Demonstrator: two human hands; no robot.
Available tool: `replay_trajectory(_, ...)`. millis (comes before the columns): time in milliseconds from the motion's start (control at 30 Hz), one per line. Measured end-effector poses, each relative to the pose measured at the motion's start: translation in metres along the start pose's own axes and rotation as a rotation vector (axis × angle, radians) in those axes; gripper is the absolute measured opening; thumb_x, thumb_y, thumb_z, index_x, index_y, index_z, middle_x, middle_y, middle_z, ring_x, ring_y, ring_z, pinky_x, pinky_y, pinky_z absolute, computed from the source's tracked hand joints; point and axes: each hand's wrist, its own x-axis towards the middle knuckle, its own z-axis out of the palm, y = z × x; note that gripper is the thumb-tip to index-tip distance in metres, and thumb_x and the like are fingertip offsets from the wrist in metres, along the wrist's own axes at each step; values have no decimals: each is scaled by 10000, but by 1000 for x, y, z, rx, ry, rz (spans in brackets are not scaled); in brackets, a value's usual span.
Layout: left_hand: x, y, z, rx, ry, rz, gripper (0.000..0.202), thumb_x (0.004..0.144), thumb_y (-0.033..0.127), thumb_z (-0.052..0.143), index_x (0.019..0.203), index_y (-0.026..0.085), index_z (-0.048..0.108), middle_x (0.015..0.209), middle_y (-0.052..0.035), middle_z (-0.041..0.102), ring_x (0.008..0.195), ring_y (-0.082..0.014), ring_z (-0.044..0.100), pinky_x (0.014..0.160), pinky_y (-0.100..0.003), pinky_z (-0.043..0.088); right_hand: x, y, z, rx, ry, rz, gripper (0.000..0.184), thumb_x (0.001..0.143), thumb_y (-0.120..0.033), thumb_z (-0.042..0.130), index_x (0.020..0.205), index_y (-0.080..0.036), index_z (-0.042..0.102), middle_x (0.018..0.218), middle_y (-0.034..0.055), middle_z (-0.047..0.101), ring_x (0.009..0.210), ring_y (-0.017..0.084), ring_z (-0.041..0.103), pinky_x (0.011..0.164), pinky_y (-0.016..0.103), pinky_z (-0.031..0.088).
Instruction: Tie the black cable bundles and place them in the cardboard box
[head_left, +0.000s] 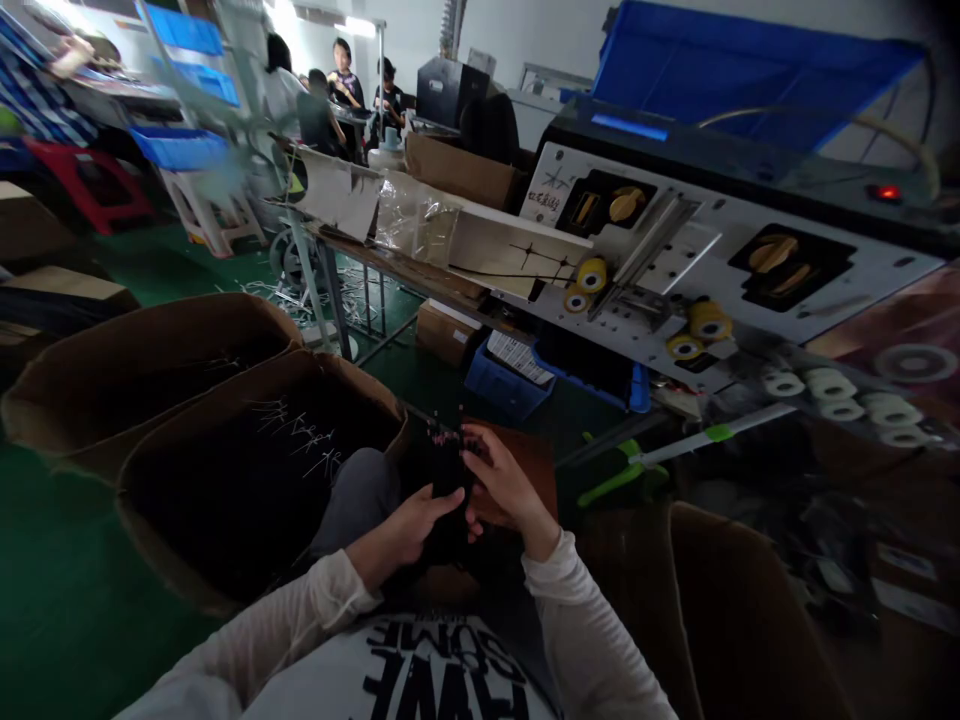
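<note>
Clock positions taken from the centre of the head view.

9 o'clock: two cardboard boxes lined with black, the far box point(142, 370) and the near box point(255, 480), standing side by side on the green floor point(67, 560). Pale-tipped wires point(300, 437) lie in the near box, on the person's left, probably placed there so that they sit within arm's reach of the seated position.

6 o'clock: the left hand point(409, 530) and right hand point(504, 490) are close together, both closed on an upright bundle of black wires point(448, 480), with its pink-red tips point(442, 435) standing at the top. The left hand cups the lower part while the right fingers pinch higher up, seemingly to keep the ends aligned. The bundle sits just above a grey trouser knee point(352, 500).

1 to 3 o'clock: a wire-processing machine panel point(697, 250) with yellow rollers point(590, 275) faces the person, likely angled for access. Below it are a blue plastic crate point(506, 382) and a green-handled tool point(622, 475).

5 o'clock: an open cardboard box point(727, 600), close by the right elbow.
</note>
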Motion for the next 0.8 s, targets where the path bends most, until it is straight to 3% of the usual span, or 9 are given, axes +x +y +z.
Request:
replay_trajectory(100,0,-4,-2,-37,-38,-34,314,780,332,704,980,112,603,705,-39,608,764,-243,686,719,-374,549,-2,-3,-3,175,-24,71,747,839,-303,566,1477,-315,177,1181,66,555,770,122,571,574,223,496)
replay_trajectory(167,-1,-5,-3,-38,-78,-57,309,787,323,699,995,114,606,717,-44,615,772,-255,692,723,-387,548,-3,-7,-8,219,-67,88,825,826,-282,581,1494,-337,101,1120,45,571,674,90,532,516,191,460)
replay_trajectory(333,-4,-5,-2,9,-112,-95,289,806,305,676,1007,106,614,796,-88,655,729,-232,685,675,-352,534,-5,-10,-19,230,-163,94,759,805,-246,582,1470,-309,220,1009,18,584,555,49,466,419,143,366)
replay_trajectory(433,-6,-5,2,39,-93,-114,307,795,317,685,1007,106,618,829,-105,660,742,-234,677,703,-370,522,-8,-7,-19,223,-147,90,635,802,-238,576,1387,-307,339,978,6,586,499,37,466,377,136,338)
replay_trajectory(567,-7,-8,7,74,-101,-93,298,777,329,699,973,115,628,704,-28,563,613,-159,593,640,-334,479,-9,-4,-18,235,-111,73,416,810,-273,575,1211,-243,470,964,13,606,500,44,496,395,149,378)
replay_trajectory(700,-9,-2,7,73,-47,-14,236,780,301,699,902,111,631,619,30,414,533,-76,420,564,-254,404,-6,16,-39,270,148,-18,384,870,-387,511,1204,-209,442,1011,53,646,558,76,527,463,191,427)
replay_trajectory(800,-22,20,3,64,-5,107,176,787,270,688,827,117,610,604,32,395,532,-69,389,540,-223,371,-5,59,-60,129,304,41,369,865,-406,507,1158,-181,496,973,67,670,591,103,549,511,225,451)
